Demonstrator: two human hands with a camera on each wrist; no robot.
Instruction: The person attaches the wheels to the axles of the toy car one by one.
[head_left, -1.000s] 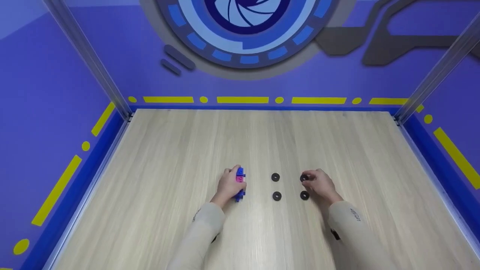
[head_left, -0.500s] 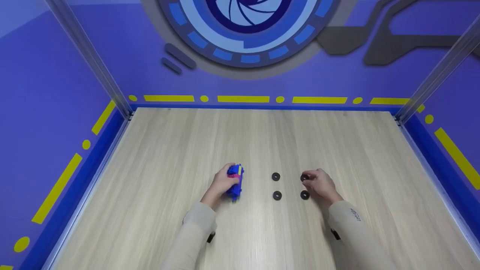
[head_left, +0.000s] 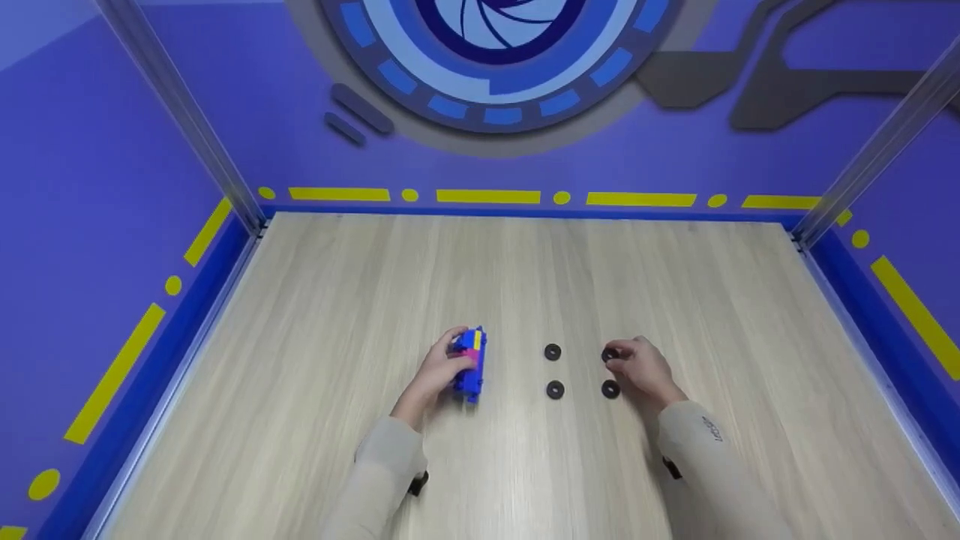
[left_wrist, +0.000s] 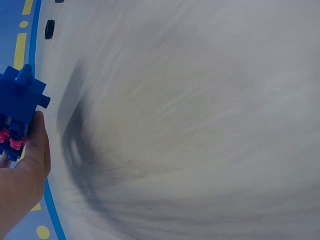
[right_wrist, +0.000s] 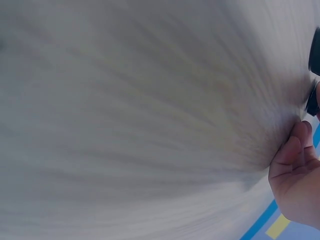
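Observation:
A blue toy vehicle body built of blocks (head_left: 471, 384), with a pink middle and a yellow strip, is gripped in my left hand (head_left: 436, 369). The left wrist view shows its blue end (left_wrist: 21, 95) with small stubs sticking out, raised over its shadow. Farther right, my right hand (head_left: 643, 369) pinches a small black wheel (head_left: 609, 355) at the tabletop; the fingers partly cover it. Below that lies another black wheel (head_left: 610, 389). Two more lie between the hands, an upper wheel (head_left: 553, 352) and a lower wheel (head_left: 555, 390).
The pale wooden tabletop (head_left: 360, 300) carries all these parts. Blue-purple panels with yellow marks stand around it, including a back wall (head_left: 480, 169), and metal posts (head_left: 184, 112) rise at the far corners.
My left hand has shifted slightly left and rolled the toy body, so its yellow strip and more of its blue side now show. The right hand stays at the same wheel.

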